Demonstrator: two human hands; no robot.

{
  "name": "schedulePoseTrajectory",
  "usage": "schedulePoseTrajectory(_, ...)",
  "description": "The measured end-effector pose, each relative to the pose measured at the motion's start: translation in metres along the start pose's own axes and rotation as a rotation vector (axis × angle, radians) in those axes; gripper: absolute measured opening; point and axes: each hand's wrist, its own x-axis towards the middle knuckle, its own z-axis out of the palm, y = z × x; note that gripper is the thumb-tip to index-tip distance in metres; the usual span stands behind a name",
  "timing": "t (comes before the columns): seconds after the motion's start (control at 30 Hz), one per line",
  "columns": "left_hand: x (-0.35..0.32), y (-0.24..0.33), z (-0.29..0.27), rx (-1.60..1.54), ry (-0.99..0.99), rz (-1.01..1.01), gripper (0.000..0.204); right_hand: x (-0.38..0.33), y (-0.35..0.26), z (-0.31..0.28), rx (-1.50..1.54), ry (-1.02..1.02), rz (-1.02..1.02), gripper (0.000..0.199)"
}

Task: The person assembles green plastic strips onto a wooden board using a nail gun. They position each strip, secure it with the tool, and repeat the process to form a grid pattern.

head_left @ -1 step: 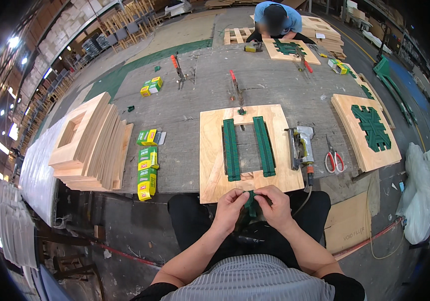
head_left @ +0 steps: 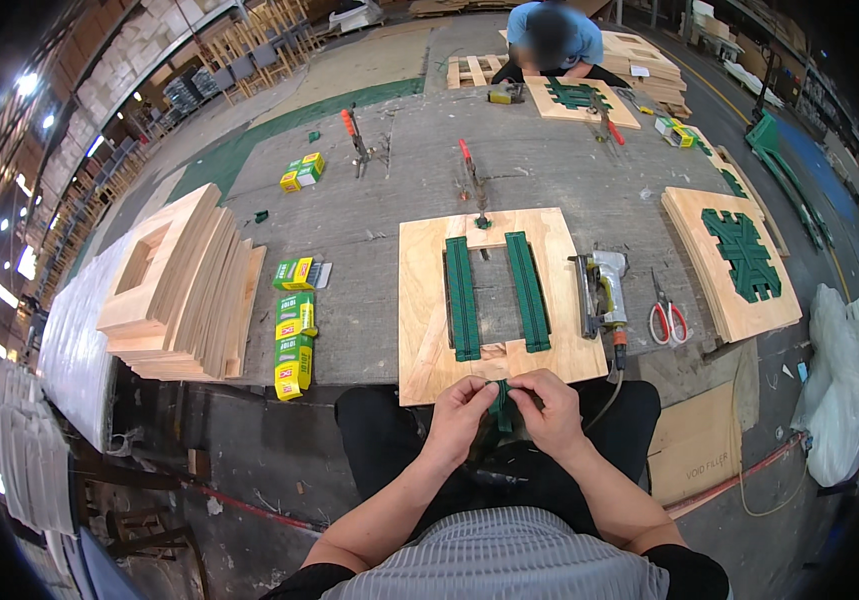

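Observation:
Close in front of me, just off the table's near edge, both hands pinch a strip of dark green webbing [head_left: 501, 408]. My left hand [head_left: 456, 418] has its fingertips closed on one side of the strip. On the other side the fingers of my right hand [head_left: 549, 412] are closed too, and the strip hangs down between them. Right beyond my hands lies a square wooden frame [head_left: 424, 300] with an opening in its middle. Two green straps [head_left: 529, 290] run lengthwise along that opening. A clamp with a red handle [head_left: 467, 160] stands at the frame's far edge.
A staple gun [head_left: 606, 290] and red-handled scissors [head_left: 664, 310] lie right of the frame. Several green-yellow boxes [head_left: 294, 330] and stacked wooden frames [head_left: 179, 290] stand left. Frames with woven green webbing [head_left: 739, 255] are stacked right. Another person [head_left: 579, 40] works across the table.

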Motion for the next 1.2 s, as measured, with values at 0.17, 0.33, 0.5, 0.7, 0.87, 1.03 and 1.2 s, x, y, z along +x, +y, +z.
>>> schedulePoseTrajectory(0.17, -0.003, 0.000, 0.001, 0.094, -0.021, 0.103, 0.010, 0.000, -0.003, -0.002, -0.025, 0.018, -0.010, 0.014)
schedulePoseTrajectory(0.33, -0.003, 0.010, 0.014, 0.573, 0.078, 0.484, 0.019, 0.006, -0.001, -0.004, -0.029, 0.020, 0.009, 0.014)
schedulePoseTrajectory(0.5, 0.001, 0.013, 0.009, 0.895, 0.093, 0.733, 0.020, 0.006, -0.002, -0.002, -0.051, 0.030, -0.029, 0.014)
schedulePoseTrajectory(0.7, 0.002, 0.019, 0.009, 0.929, 0.086, 0.796, 0.017, 0.007, -0.003, -0.002, -0.049, 0.046, -0.027, 0.013)
schedulePoseTrajectory(0.87, 0.004, 0.017, 0.007, 0.895, 0.100, 0.807, 0.017, 0.007, -0.006, -0.002, -0.056, 0.046, -0.014, 0.012)
schedulePoseTrajectory(1.03, 0.002, 0.019, 0.007, 0.888, 0.087, 0.738, 0.017, 0.007, -0.005, -0.003, -0.061, 0.042, -0.014, 0.012)
schedulePoseTrajectory(1.2, 0.005, 0.020, 0.004, 0.844, 0.074, 0.745, 0.015, 0.009, -0.011, -0.001, 0.015, 0.071, 0.061, 0.012)
